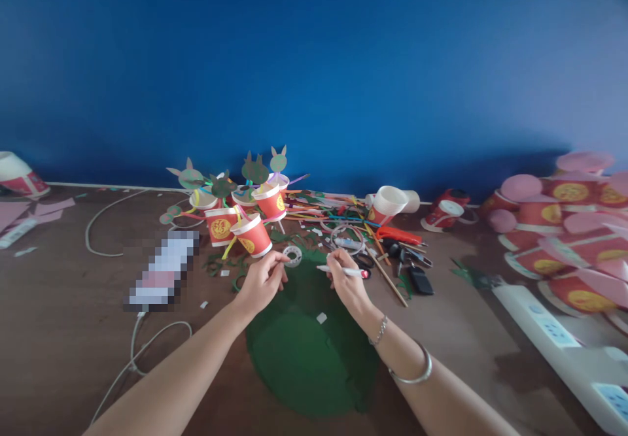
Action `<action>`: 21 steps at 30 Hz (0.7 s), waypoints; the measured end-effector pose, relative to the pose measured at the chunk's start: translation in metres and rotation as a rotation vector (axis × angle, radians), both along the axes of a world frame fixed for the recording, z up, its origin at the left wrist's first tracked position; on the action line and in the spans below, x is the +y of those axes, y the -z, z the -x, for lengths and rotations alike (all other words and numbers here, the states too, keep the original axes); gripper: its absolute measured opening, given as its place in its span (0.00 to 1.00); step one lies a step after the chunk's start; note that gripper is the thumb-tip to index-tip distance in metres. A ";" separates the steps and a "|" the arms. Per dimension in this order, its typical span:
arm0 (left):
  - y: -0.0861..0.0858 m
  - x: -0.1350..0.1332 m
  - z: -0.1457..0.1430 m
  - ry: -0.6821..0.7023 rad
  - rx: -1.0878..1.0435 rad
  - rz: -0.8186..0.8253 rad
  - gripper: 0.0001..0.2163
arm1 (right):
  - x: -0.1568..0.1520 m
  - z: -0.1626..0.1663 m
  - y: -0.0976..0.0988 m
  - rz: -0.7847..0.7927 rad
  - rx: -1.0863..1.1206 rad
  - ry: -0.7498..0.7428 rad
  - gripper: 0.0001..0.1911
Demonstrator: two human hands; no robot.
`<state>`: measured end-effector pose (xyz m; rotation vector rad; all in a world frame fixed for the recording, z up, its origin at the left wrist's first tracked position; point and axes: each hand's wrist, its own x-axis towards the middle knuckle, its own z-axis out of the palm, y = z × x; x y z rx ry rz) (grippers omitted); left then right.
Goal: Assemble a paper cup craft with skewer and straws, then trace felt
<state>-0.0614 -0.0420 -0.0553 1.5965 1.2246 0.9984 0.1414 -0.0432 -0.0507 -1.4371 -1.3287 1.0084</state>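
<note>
My right hand is closed around a white marker, its tip pointing left above green paper. Opposite it, my left hand is closed in a pinch. What lies between those fingers, if anything, does not show against the green. A roll of clear tape sits right at the left fingertips; whether they touch it I cannot tell. Just behind the left hand, a red and white paper cup leans over. A small white scrap lies on the green paper between my forearms.
Cups with green rabbit heads stand behind my left hand. A phone on a cable lies at left. Pipe cleaners, an orange-red tool, keys and a stick clutter the back right. A power strip and pink-topped cups are far right.
</note>
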 end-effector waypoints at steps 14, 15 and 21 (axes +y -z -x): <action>0.003 0.000 0.000 -0.015 0.044 -0.009 0.08 | 0.001 -0.002 0.000 -0.017 0.006 0.119 0.10; 0.002 0.000 0.001 -0.012 0.047 -0.005 0.08 | 0.000 -0.002 0.000 -0.041 0.019 0.112 0.10; 0.001 0.002 0.001 0.002 0.059 0.018 0.08 | -0.006 0.005 -0.013 -0.152 0.062 -0.120 0.12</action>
